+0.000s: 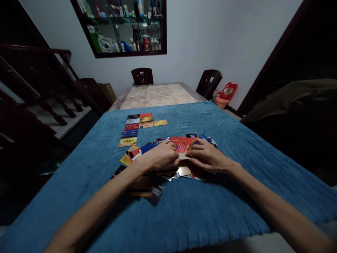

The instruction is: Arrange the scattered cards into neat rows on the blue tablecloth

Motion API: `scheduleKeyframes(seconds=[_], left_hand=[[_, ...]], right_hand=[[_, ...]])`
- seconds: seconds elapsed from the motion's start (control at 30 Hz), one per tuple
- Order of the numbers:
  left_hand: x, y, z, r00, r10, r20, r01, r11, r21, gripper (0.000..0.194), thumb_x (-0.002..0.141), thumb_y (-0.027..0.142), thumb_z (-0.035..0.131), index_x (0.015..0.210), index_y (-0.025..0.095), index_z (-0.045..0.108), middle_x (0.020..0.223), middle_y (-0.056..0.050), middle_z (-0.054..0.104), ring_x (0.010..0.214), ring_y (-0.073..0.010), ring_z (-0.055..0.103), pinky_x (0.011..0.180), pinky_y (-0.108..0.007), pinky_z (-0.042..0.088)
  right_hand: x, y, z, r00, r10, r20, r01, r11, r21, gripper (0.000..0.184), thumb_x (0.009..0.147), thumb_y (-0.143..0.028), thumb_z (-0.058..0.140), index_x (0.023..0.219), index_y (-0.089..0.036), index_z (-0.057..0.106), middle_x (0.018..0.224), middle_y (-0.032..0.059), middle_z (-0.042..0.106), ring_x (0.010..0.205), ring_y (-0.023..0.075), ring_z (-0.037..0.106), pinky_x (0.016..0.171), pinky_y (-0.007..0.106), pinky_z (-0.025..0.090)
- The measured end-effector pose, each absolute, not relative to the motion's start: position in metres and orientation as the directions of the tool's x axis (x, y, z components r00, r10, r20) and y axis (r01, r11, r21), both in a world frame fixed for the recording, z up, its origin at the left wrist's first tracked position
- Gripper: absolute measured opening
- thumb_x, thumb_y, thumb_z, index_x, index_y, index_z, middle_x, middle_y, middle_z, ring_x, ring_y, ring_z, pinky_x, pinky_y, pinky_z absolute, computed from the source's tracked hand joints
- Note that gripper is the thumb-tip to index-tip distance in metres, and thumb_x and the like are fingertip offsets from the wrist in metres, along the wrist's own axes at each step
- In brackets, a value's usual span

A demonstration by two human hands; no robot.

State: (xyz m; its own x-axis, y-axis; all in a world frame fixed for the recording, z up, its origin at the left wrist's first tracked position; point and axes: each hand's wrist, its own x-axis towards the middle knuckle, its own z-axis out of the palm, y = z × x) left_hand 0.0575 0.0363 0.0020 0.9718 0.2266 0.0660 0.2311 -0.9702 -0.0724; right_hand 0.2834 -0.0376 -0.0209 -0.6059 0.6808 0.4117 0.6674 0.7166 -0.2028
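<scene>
A loose heap of plastic cards (181,139) in mixed colours lies on the blue cloth in front of me. My left hand (162,155) is over the heap's middle, its fingers curled in and closed at the edge of a pale card (183,156). From the other side my right hand (207,156) has bent fingers and thumb at the same card's right edge. A red card (181,147) shows just behind it. Beneath the hands a shiny gold card (184,171) catches the light. My wrists and fingers hide part of the heap.
Further left, sorted cards (131,127) lie in overlapping columns, with a yellow card (160,122) at their right. A dark card (156,195) lies near my left forearm. The blue cloth (223,214) covers the table's near part; chairs (209,83) stand beyond.
</scene>
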Motion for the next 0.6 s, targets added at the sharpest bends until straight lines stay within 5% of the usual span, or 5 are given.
scheduleKeyframes(seconds=[0.2,0.6], left_hand=[[0.051,0.053,0.004,0.954,0.26,0.15,0.228,-0.953,0.202,0.036,0.098,0.019,0.042,0.068,0.014,0.062,0.067,-0.004,0.061,0.064,-0.0131,0.05,0.069,-0.027,0.04],[0.051,0.058,0.001,0.897,0.416,0.15,0.356,-0.881,0.312,0.02,0.081,0.007,0.048,0.076,0.014,0.066,0.076,-0.004,0.066,0.068,-0.0129,0.054,0.064,-0.023,0.038]], right_hand=[[0.289,-0.028,-0.038,-0.48,0.688,0.545,0.695,0.677,-0.242,0.022,0.098,-0.022,0.051,0.099,-0.021,0.073,0.09,0.0095,0.07,0.093,0.0223,0.059,0.083,0.04,0.052],[0.288,-0.018,-0.055,-0.346,0.698,0.627,0.69,0.642,-0.334,0.025,0.096,-0.02,0.053,0.116,-0.02,0.067,0.092,0.0088,0.065,0.085,0.0212,0.06,0.074,0.037,0.054]])
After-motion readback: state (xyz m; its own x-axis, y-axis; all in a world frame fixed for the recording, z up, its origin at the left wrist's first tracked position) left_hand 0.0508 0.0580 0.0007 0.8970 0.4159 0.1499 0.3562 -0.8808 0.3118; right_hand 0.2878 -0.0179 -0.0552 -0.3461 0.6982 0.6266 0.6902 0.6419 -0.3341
